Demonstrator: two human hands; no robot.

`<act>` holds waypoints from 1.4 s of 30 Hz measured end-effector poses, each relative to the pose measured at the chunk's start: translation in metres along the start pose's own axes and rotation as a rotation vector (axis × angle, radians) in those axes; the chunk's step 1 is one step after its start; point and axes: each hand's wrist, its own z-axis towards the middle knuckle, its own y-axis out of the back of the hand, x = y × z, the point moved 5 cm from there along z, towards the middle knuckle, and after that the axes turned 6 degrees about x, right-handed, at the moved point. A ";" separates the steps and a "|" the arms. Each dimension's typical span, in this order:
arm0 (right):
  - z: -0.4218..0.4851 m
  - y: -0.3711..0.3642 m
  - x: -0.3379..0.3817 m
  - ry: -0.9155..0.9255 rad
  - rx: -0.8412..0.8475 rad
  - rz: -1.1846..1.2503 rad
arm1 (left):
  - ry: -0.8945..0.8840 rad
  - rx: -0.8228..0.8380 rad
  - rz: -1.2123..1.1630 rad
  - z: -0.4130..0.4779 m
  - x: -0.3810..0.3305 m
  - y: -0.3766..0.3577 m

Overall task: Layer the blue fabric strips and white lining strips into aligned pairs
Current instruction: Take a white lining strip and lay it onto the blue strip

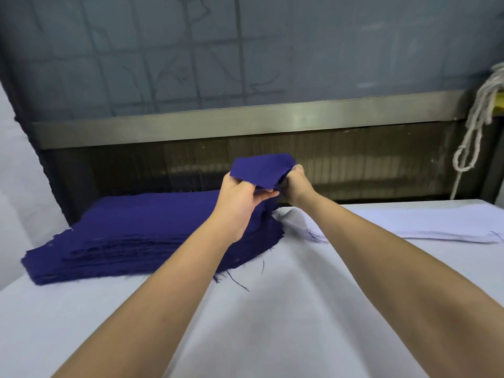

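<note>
Even, cool, fairly bright indoor light. Dull glare along the metal rail (245, 118). Shadows soft, faint. Wide-angle bowing at edges; far wall (163, 50) slightly soft.

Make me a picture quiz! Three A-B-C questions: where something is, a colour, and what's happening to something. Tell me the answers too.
1. Where is the pile of blue strips?
A) on the floor
B) on the table, to the left
C) hanging from the wall

2. What colour is the rope hanging on the right?
A) red
B) green
C) whitish

3. What is happening to the raised blue strip?
A) both hands pinch it
B) it lies flat, untouched
C) it is rolled up tight

Answers:
1 B: it sits left on the white-covered table.
2 C: the rope looks pale grey-white.
3 A: left hand and right hand both hold its edge.
</note>
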 end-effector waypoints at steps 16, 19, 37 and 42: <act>-0.059 0.088 -0.055 0.121 -0.113 -0.141 | -0.042 -0.246 -0.319 0.001 0.011 0.005; -0.077 0.099 -0.056 0.293 -0.098 -0.210 | -0.015 -0.325 -0.394 -0.001 0.013 0.010; -0.114 0.121 -0.086 0.101 0.101 -0.156 | 0.172 -0.484 -0.170 -0.025 0.049 0.060; -0.121 0.130 -0.074 0.192 0.001 -0.057 | 0.185 -0.445 0.006 -0.033 0.052 0.082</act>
